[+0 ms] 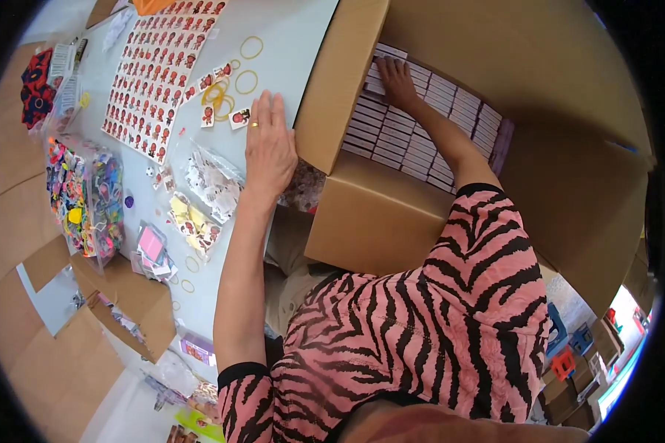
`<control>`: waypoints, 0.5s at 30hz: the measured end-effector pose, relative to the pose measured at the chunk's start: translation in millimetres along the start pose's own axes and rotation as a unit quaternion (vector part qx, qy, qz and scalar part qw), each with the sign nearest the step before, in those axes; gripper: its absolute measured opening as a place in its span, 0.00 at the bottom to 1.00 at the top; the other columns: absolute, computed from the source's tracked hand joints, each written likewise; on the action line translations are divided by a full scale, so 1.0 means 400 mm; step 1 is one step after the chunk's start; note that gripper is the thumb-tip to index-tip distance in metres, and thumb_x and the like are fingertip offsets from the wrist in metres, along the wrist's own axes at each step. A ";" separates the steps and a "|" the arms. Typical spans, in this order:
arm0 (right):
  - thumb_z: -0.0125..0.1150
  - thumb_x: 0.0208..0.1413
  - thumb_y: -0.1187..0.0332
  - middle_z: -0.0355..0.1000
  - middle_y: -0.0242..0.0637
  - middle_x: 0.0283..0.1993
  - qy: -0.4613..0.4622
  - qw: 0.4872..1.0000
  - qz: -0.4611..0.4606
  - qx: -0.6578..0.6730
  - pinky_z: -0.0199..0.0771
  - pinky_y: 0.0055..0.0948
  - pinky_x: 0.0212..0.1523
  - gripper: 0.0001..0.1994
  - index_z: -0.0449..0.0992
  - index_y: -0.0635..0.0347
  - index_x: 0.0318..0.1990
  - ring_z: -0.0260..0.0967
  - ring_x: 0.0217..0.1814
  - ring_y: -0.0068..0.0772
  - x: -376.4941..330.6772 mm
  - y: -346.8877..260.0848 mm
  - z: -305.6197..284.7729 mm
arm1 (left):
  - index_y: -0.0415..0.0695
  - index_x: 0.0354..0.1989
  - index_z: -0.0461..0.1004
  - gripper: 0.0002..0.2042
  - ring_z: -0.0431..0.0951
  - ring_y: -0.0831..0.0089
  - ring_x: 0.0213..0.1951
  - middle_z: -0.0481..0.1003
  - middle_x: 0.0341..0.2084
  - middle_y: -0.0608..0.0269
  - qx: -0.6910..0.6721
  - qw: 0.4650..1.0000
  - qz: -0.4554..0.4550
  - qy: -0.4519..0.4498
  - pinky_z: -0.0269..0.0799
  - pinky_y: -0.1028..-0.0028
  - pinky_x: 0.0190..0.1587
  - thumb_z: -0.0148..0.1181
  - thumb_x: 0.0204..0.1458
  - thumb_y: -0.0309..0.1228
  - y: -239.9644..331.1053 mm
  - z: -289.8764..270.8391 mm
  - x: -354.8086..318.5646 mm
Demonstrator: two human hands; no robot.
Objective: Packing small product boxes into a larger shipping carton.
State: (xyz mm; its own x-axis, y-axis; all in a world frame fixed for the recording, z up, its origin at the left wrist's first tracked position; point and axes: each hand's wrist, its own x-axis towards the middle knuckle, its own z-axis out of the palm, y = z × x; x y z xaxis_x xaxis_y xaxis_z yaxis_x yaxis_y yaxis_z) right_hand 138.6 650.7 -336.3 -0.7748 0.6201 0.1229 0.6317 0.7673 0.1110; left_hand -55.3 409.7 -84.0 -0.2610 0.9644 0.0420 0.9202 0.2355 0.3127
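My left hand (pixel 272 144) rests on the table's right edge with its fingers stretched out, a ring on one of them. A small picture card (pixel 239 119) lies just beyond its fingertips, beside yellow rubber bands (pixel 216 98). My right arm reaches into a large open cardboard carton (pixel 380 225). Inside, my right hand (pixel 398 83) lies on the far left of tightly packed rows of small white boxes (pixel 403 136), fingers extended and slightly apart. One small white box (pixel 390 51) sits just past those fingertips. The hand partly hides the boxes under it.
The pale table (pixel 295 44) holds a sticker sheet (pixel 159 81), a clear bag of colourful small items (pixel 89 196), a bag of white pieces (pixel 210 181) and yellow packets (pixel 193 221). Raised carton flaps (pixel 340 88) stand between the table and the boxes. Brown cartons (pixel 15 295) lie at left.
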 end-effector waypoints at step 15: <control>0.56 0.49 0.65 0.54 0.48 0.64 0.081 0.996 -0.021 -0.026 0.56 0.54 0.60 0.36 0.50 0.61 0.66 0.51 0.66 0.52 -0.032 -0.022 -0.023 | 0.33 0.60 0.55 0.26 0.53 0.47 0.63 0.54 0.61 0.42 0.022 1.000 0.007 -0.005 0.50 0.60 0.65 0.49 0.50 0.23 0.006 -0.002 -0.004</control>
State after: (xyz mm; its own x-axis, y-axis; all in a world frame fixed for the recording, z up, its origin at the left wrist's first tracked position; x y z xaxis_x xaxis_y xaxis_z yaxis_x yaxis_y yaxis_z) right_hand 143.1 634.7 -329.9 -0.7887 0.5506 0.2735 0.6030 0.7795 0.1696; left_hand -53.1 408.7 -82.5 -0.2451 0.9688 0.0366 0.9357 0.2265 0.2705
